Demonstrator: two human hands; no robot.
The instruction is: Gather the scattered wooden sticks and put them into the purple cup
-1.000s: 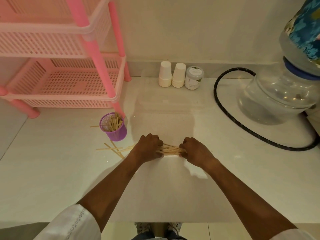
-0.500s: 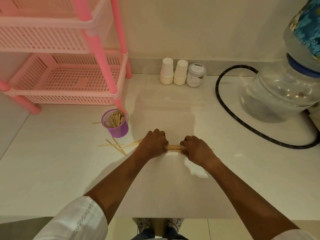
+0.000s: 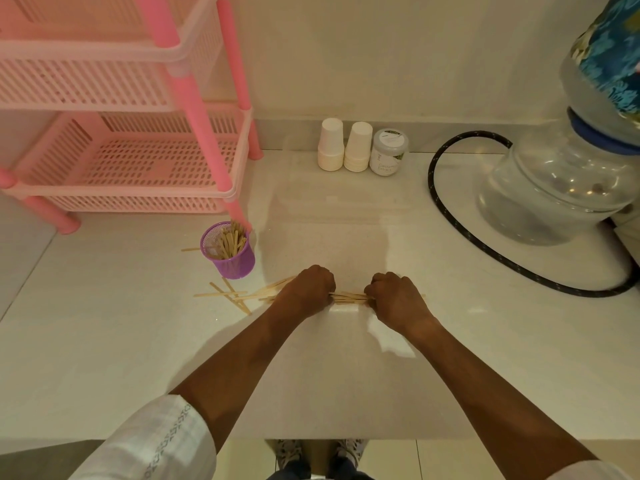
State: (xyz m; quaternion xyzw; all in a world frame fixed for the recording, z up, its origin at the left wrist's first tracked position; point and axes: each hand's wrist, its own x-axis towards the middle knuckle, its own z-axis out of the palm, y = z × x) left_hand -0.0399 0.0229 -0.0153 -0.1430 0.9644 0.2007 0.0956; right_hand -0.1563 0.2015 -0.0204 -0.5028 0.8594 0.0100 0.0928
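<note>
Head view: both fists curled tight on the white tabletop (image 3: 104, 341), left hand (image 3: 308, 292) and right hand (image 3: 394, 299) clamped on opposite ends of one bundle of thin pale wooden sticks (image 3: 348, 297), lying flat between them. At ten o'clock of the left hand stands the purple mesh cup (image 3: 230, 252), already packed with sticks. A few loose sticks (image 3: 228, 294) lie just below it, too crossed to count. At twelve o'clock, two white paper cup stacks (image 3: 330, 145) beside one grey-lidded jar (image 3: 388, 152).

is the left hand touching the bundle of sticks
Touching. The head view shows the left hand closed over one end of the stick bundle, the right hand gripping the other.
</note>
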